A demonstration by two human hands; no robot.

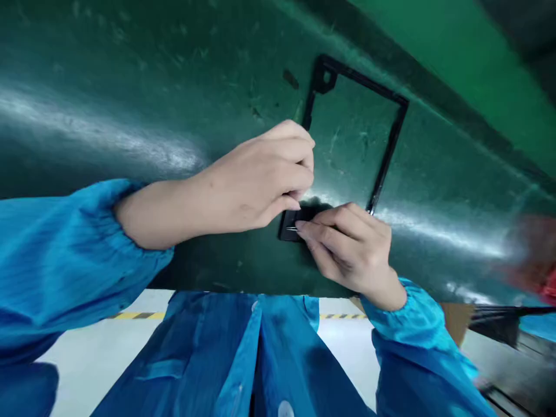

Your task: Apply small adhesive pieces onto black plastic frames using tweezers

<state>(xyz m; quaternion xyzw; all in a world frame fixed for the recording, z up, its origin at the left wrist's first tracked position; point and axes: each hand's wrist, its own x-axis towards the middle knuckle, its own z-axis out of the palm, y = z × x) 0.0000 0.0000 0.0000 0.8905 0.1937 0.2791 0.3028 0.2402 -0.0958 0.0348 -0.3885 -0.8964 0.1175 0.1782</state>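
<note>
A black rectangular frame (pixel 369 82) lies flat on the green work surface, with a holed tab at its upper left corner. My left hand (pixel 269 174) is closed, its fingers curled over the left side of the frame and hiding part of it. Below it, my right hand (pixel 347 240) pinches thumb and finger together at the frame's lower left corner. A thin silvery piece (pixel 292 228) pokes out from those fingertips over the black corner; too little of it shows to tell its kind. The right hand covers most of the frame's lower bar.
The green work surface (pixel 108 75) bears scratches and a dark mark left of the frame. A raised green ledge (pixel 469 63) runs along the far right side. Something red and blurred (pixel 536 255) is at the right edge. Pale floor shows below the front edge.
</note>
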